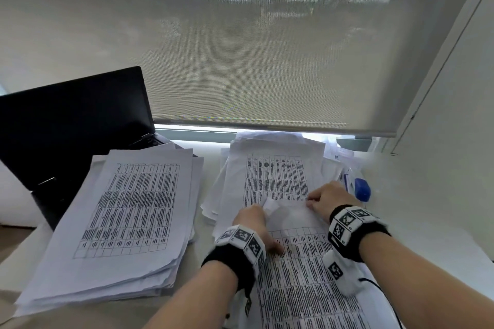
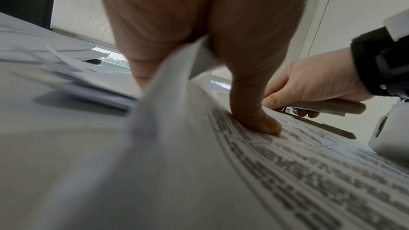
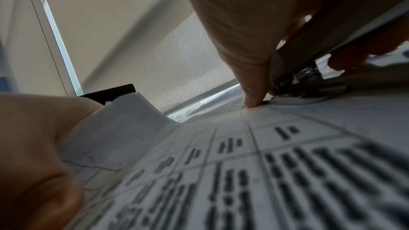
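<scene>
Printed sheets cover the desk (laptop left) beneath a lowered blind.

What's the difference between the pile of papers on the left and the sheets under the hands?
The left pile lies flat, untouched, by the laptop; the handled sheets have a corner lifted, pinched by the left hand. The left pile is thick; the handled sheets look thin. The right hand holds a stapler on the handled sheets, none on the left pile. Both carry printed tables.
</scene>
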### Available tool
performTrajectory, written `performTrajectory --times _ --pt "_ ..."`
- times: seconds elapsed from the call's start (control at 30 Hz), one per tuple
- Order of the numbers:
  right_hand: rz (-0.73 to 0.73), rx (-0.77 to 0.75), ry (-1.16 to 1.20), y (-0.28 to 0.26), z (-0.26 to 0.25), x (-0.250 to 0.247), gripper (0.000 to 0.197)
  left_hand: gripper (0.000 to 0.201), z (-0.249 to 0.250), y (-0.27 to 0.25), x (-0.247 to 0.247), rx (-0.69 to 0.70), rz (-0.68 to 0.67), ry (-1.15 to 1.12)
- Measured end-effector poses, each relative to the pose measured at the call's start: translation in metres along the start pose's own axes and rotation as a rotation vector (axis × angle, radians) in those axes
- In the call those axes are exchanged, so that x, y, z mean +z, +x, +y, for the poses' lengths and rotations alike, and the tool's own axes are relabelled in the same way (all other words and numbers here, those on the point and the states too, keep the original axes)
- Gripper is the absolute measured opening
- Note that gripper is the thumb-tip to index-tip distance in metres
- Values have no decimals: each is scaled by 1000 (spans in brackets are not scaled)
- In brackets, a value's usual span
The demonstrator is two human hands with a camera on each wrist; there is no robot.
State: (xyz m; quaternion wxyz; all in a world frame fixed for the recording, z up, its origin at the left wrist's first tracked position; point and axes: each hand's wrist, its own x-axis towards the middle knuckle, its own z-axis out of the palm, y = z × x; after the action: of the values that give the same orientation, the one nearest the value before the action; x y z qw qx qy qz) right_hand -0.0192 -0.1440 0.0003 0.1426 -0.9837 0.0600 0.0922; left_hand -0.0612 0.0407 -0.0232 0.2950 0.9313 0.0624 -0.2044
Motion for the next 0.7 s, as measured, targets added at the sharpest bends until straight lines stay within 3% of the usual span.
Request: performTrajectory --times 0.3,0.57,0.7 --pt "33 -70 -37 1 -7 -3 18 80 -1 -1 -2 3 4 25" --pt "-58 -161 -26 2 3 -3 24 96 -1 -1 -2 21 16 39" --pt "-32 -193 -25 3 -3 -4 15 89 -2 -1 -2 23 30 46"
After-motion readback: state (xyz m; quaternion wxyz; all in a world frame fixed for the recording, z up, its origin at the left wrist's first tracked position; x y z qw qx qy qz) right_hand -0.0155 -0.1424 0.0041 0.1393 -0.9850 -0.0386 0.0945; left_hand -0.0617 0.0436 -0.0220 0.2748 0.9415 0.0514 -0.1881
